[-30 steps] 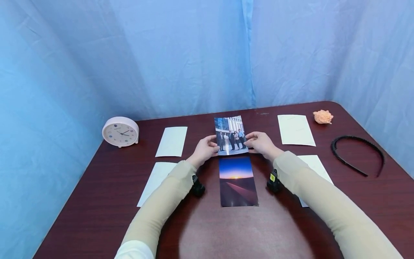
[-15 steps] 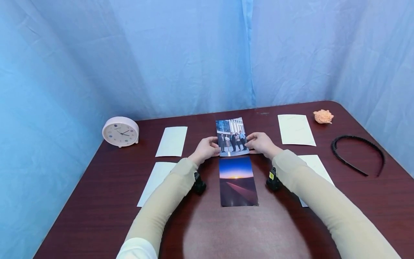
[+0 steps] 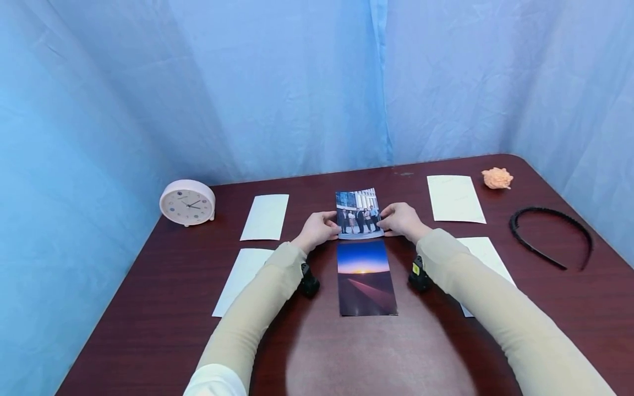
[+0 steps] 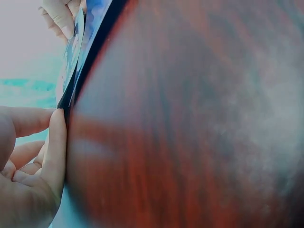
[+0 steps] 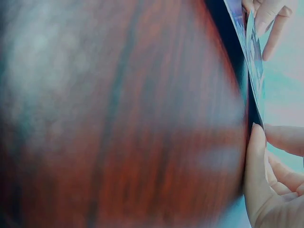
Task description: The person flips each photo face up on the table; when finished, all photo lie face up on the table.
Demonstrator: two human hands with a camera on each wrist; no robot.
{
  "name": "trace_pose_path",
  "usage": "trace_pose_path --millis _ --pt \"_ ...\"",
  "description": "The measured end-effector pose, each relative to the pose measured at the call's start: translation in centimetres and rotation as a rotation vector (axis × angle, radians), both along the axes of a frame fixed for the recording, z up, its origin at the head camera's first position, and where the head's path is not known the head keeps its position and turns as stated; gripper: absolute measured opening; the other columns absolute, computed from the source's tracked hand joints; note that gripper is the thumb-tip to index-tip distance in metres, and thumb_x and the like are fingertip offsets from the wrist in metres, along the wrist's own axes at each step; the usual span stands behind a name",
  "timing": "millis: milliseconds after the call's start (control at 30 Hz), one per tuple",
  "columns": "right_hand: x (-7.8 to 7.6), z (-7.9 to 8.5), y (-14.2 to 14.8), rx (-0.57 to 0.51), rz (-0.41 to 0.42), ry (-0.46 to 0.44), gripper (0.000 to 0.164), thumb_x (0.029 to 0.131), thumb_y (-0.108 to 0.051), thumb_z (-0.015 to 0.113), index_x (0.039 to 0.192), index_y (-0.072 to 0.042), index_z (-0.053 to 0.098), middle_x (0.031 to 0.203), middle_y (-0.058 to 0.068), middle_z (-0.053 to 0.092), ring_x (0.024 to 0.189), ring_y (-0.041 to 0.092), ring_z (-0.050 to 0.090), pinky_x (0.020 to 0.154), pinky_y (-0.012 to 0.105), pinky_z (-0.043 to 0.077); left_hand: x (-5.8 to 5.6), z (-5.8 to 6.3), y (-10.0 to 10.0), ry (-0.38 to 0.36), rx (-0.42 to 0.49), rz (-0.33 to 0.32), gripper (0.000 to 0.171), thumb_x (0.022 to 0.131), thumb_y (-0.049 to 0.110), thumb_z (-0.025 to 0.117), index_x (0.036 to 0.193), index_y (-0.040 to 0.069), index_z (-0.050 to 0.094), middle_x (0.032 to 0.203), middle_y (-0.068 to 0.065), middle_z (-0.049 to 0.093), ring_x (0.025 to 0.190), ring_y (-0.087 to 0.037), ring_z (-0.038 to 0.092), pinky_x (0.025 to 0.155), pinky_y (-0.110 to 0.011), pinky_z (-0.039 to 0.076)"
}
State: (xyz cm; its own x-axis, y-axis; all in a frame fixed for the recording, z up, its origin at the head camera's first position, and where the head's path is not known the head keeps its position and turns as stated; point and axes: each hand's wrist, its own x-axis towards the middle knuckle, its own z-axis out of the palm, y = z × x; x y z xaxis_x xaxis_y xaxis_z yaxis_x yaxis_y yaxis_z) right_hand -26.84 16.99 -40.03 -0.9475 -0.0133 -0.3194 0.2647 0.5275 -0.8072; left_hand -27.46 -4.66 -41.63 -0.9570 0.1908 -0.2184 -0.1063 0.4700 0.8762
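Observation:
A photo of a group of people before a building (image 3: 360,215) is held between both hands, just beyond a sunset photo (image 3: 365,280) that lies on the table. My left hand (image 3: 318,229) pinches the group photo's left edge near its lower corner. On the opposite edge, my right hand (image 3: 403,221) pinches it between thumb and fingers. The held photo bows slightly, and its near edge is close to the sunset photo's far edge. In the left wrist view, the thumb and a finger of the left hand (image 4: 33,166) meet at the photo's edge.
White sheets lie at left (image 3: 264,217) and right (image 3: 455,198), two per side; the nearer ones are partly covered by the sleeves. A round clock (image 3: 188,203) stands far left. A peach flower (image 3: 497,178) and black headband (image 3: 550,237) lie right. Blue curtains (image 3: 297,82) hang behind.
The group photo has moved slightly right in the head view, and its far edge has come lower, towards me. Both hands have kept their grip. The sunset photo has stayed in place.

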Motion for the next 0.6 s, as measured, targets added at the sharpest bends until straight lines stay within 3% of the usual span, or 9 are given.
trace_pose_path --millis 600 --pt "0.07 -0.25 0.45 0.027 -0.007 0.015 0.033 0.089 -0.008 0.064 0.118 0.005 0.053 0.112 0.025 0.057 0.076 0.018 0.064 0.063 0.027 0.057 0.18 0.13 0.06 0.009 -0.035 0.026 0.056 0.087 0.009 0.068 0.138 0.003 0.047 0.083 -0.01 0.062 0.066 -0.012 0.06 0.068 -0.024 0.056"
